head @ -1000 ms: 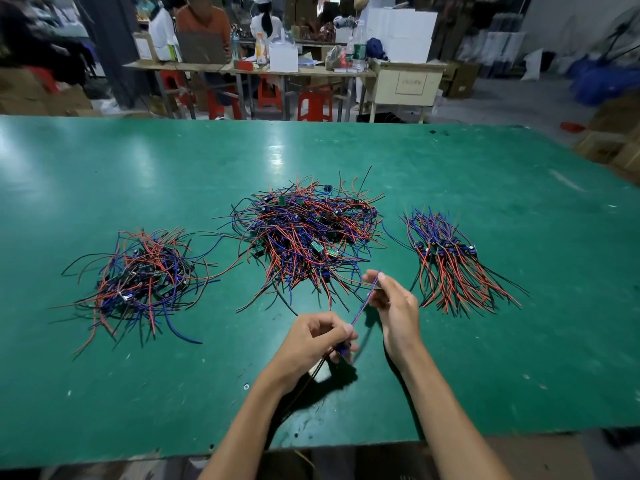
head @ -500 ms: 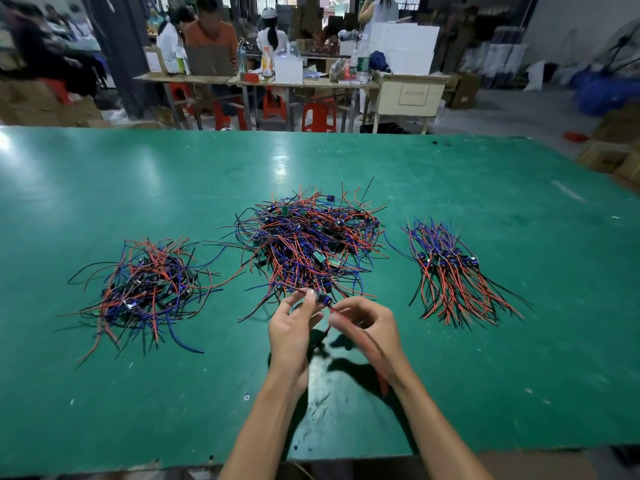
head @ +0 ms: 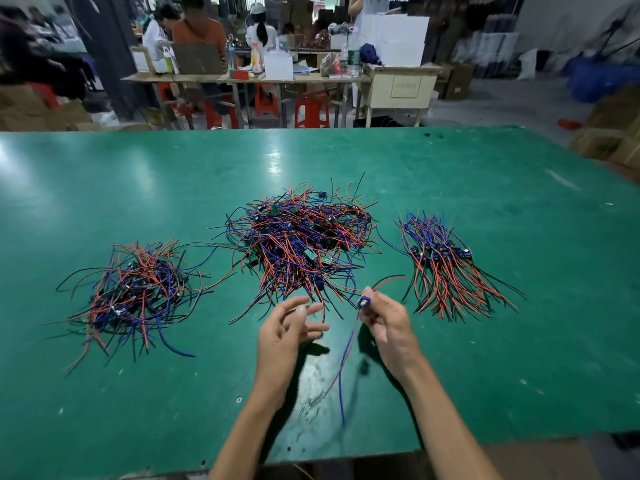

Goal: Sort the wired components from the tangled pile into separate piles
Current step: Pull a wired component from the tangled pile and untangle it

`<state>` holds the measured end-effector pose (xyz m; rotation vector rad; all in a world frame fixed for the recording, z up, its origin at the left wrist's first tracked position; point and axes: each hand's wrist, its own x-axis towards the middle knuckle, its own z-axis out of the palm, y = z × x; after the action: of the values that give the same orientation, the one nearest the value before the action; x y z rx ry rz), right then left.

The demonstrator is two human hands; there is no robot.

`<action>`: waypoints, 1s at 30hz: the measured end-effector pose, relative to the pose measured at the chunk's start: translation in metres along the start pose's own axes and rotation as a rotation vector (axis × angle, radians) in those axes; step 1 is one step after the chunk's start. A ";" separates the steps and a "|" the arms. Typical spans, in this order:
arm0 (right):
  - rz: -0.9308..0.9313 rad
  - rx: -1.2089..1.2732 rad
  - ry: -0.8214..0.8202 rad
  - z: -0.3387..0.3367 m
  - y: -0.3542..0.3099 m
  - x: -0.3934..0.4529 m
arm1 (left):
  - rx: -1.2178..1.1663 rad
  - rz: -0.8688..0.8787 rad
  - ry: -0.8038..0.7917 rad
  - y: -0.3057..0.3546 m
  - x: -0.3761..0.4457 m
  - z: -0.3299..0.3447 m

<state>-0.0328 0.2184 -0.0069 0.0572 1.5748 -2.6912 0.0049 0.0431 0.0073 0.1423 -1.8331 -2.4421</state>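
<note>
A tangled pile (head: pixel 301 244) of red, blue and black wired components lies mid-table. A looser sorted pile (head: pixel 135 292) sits to its left, and a neat fanned pile (head: pixel 446 268) to its right. My right hand (head: pixel 388 323) pinches one wired component (head: pixel 364 301) by its small blue body, just in front of the tangled pile; its red and blue wires hang down toward me. My left hand (head: pixel 287 330) hovers beside it with relaxed, spread fingers, holding nothing that I can see.
The green table (head: pixel 519 341) has its front edge just under my forearms. Beyond its far edge stand work tables, red stools (head: pixel 311 112) and several seated people. Cardboard boxes (head: pixel 609 140) sit off the right edge.
Both hands were at the tangled pile's near edge, picking at a component. Now my right hand has drawn one component out to the right and my left hand has let go.
</note>
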 end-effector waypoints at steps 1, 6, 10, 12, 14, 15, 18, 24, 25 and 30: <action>-0.016 -0.097 -0.039 0.001 0.001 -0.001 | 0.004 -0.058 -0.053 0.004 0.002 0.000; -0.092 -0.424 -0.134 0.007 0.004 -0.005 | 0.105 -0.227 -0.319 0.012 0.004 0.008; -0.161 -0.504 -0.037 0.011 0.005 -0.008 | 0.061 -0.265 -0.313 0.007 0.001 0.009; -0.148 -0.549 0.006 0.015 0.007 -0.007 | 0.021 -0.311 -0.282 0.006 0.000 0.010; -0.118 -0.504 -0.008 0.017 0.009 -0.008 | 0.008 -0.334 -0.271 0.008 0.001 0.011; -0.115 -0.487 -0.031 0.017 0.009 -0.008 | 0.012 -0.337 -0.271 0.008 0.001 0.012; -0.099 -0.515 -0.084 0.017 0.009 -0.008 | 0.004 -0.337 -0.229 0.008 0.000 0.017; -0.028 -0.551 -0.143 0.019 0.008 -0.008 | 0.054 -0.273 -0.107 0.000 -0.003 0.025; -0.008 -0.534 -0.144 0.020 0.008 -0.008 | 0.075 -0.259 -0.098 -0.002 -0.005 0.026; -0.027 -0.596 -0.099 0.021 0.016 -0.008 | 0.172 -0.207 -0.087 -0.008 -0.009 0.027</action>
<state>-0.0249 0.1924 -0.0102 -0.1064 2.2669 -2.0867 0.0100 0.0717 0.0073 0.2526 -2.1677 -2.4522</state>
